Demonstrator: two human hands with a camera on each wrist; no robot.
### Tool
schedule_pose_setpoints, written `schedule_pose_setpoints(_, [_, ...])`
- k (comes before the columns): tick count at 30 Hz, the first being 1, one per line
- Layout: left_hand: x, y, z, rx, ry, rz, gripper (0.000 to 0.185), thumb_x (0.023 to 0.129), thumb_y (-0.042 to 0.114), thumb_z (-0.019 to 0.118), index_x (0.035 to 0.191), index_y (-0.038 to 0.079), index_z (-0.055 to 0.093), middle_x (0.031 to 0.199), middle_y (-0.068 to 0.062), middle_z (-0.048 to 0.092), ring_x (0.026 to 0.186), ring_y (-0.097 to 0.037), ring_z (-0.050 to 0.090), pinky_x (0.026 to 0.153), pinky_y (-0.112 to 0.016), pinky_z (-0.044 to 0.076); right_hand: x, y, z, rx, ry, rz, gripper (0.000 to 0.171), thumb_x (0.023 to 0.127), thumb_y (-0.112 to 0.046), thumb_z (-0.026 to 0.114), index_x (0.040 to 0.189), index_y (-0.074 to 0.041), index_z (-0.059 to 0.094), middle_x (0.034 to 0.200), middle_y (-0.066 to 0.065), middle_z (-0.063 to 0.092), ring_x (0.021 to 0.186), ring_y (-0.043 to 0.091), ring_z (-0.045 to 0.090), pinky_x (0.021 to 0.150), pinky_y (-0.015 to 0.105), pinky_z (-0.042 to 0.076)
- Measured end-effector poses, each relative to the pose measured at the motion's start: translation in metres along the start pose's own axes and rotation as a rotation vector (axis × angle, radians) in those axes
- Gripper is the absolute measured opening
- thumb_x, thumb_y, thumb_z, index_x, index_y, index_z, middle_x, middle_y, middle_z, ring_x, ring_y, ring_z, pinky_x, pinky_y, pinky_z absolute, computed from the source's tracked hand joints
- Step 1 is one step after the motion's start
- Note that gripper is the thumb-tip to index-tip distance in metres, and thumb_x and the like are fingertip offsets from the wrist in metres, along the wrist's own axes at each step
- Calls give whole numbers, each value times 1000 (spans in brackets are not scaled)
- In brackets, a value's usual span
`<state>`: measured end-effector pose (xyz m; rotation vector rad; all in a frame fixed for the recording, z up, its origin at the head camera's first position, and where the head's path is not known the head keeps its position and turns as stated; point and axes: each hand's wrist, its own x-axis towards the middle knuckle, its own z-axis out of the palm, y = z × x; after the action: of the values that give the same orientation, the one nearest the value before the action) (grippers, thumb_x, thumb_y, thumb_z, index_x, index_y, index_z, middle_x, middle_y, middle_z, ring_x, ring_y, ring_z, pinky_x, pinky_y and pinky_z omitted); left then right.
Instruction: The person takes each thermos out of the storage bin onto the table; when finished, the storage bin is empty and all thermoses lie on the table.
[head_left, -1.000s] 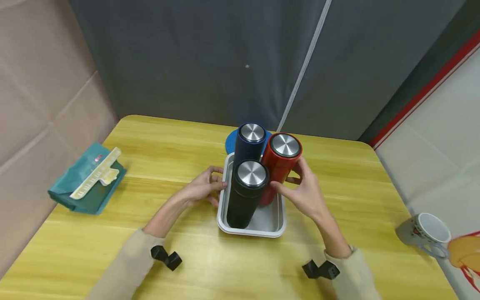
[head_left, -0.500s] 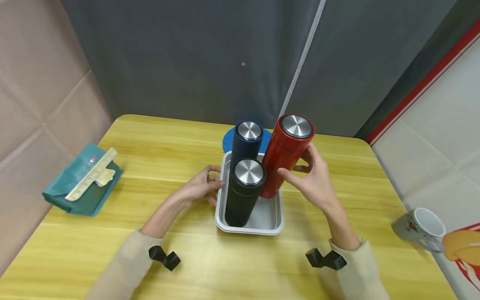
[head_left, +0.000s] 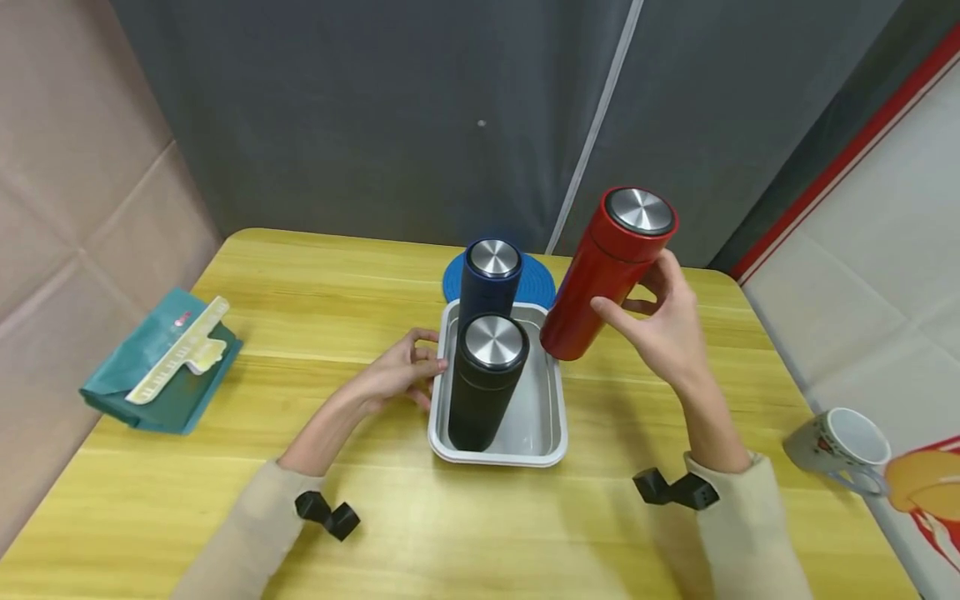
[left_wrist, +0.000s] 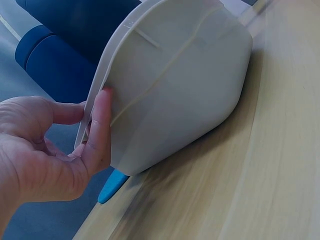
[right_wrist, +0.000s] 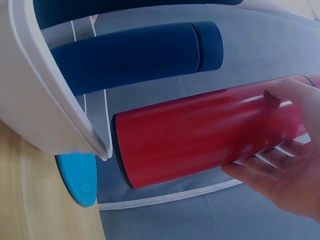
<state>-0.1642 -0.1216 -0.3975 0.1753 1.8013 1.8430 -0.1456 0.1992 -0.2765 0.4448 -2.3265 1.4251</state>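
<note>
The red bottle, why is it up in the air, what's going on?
A person's right hand grips the red bottle and holds it tilted in the air, just right of the grey tray and clear of its rim. The left hand holds the tray's left edge. A black bottle and a dark blue bottle stand upright in the tray, on a yellow wooden table. A blue round mat lies behind the tray.

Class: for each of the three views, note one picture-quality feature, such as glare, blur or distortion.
Head view: glare on the steel lid of the red flask. Left wrist view: wooden table blurred beside the tray. Right wrist view: tray rim looms large and bowed, distorted by closeness.
</note>
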Motion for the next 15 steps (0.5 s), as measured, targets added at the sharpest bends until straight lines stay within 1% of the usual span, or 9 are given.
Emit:
schedule_pose_setpoints(5, [-1,2,0,-16,-3,-2,52,98,6,54,140,5,24,101,-15,55,69,-20,57,52,-33,57,3,9,-4,-24,16,19,67,83,-8,74,141,-12,43,126,4,55,104,15,55,75,18,53])
schedule_pose_setpoints(11, [-2,3,0,-25,-2,-4,53,98,6,55,141,5,23,102,-16,56,70,-21,58,53,-34,58,6,22,-8,-27,52,37,66,82,-6,74,140,-10,43,127,4,54,104,15,54,76,17,52])
schedule_pose_setpoints(15, [-2,3,1,-28,3,-3,53,98,6,55,140,6,24,105,-17,56,73,-22,58,53,-34,57,6,36,-6,-64,69,93,65,83,-8,74,140,-6,42,129,7,52,105,17,54,79,20,53])
